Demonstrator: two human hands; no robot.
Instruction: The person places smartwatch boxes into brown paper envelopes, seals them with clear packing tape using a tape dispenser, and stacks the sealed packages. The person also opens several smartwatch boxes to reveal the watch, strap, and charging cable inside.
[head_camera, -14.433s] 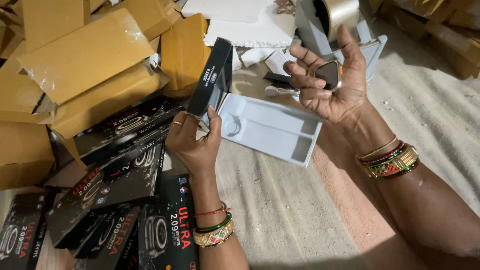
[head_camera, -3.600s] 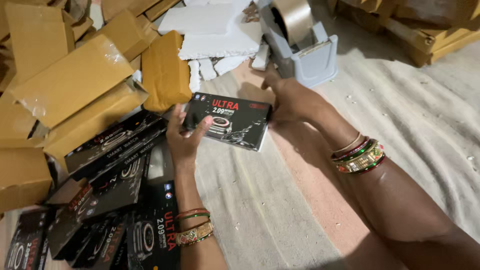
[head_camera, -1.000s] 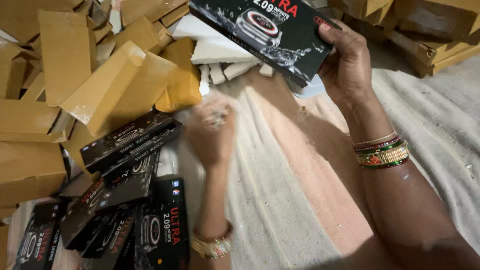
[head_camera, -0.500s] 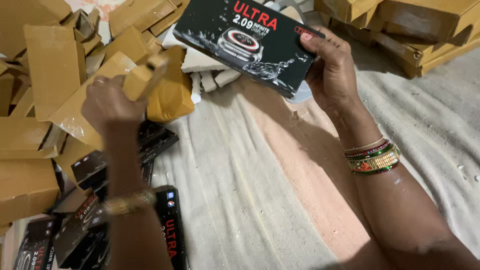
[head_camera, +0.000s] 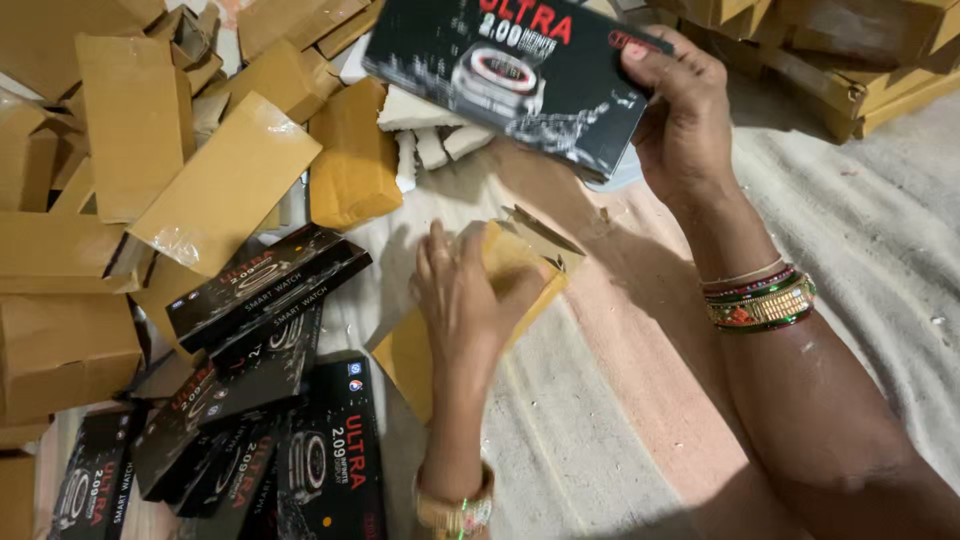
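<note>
My right hand (head_camera: 685, 120) holds a flat black product box (head_camera: 510, 80) up near the top middle of the view, gripping its right end. My left hand (head_camera: 465, 300) lies on a small open brown cardboard carton (head_camera: 520, 262) resting on the cloth-covered floor; the fingers curl over the carton's top. The carton's flaps (head_camera: 545, 235) stand open toward the right. Bangles sit on both wrists.
A heap of brown cartons (head_camera: 140, 190) fills the left side. A pile of black product boxes (head_camera: 265, 300) lies at lower left. More brown cartons (head_camera: 840, 50) are stacked at top right. White foam pieces (head_camera: 430, 140) lie behind the held box.
My left hand took a brown carton from the heap on the left and brought it down to the cloth in the middle. My right hand keeps the black box raised.
</note>
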